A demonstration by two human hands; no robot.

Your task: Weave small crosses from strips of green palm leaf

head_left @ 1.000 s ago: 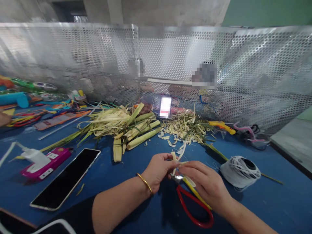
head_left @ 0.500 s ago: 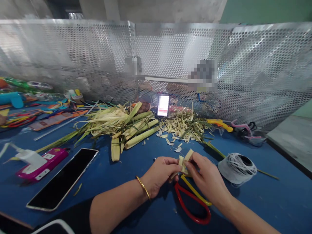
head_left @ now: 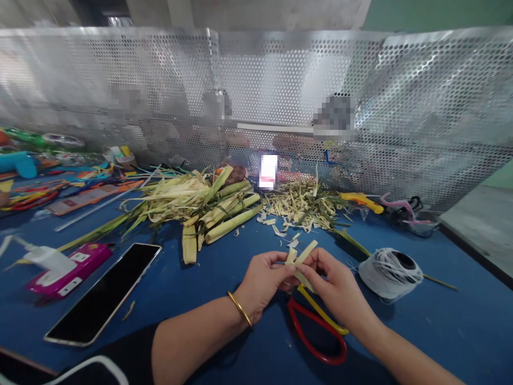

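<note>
Between my two hands is a pale green-yellow plant strip, folded so that two ends stick up and apart. My left hand, with a gold bangle at the wrist, pinches it from the left. From the right, my right hand grips the same strip between thumb and fingers. Just below the hands lie scissors with red and yellow handles; their blades are hidden under my hands. To the right stands a spool of white string. Small pale scraps lie just beyond my fingertips.
Cut stalks and leaves lie beyond my left hand, with a heap of shreds beside them. A black phone and a magenta power strip lie left. A perforated metal screen closes the back; a yellow glue gun lies before it.
The strip has turned in my fingers, and its right end now sticks out longer, up and to the right. Both hands stay close together in nearly the same place.
</note>
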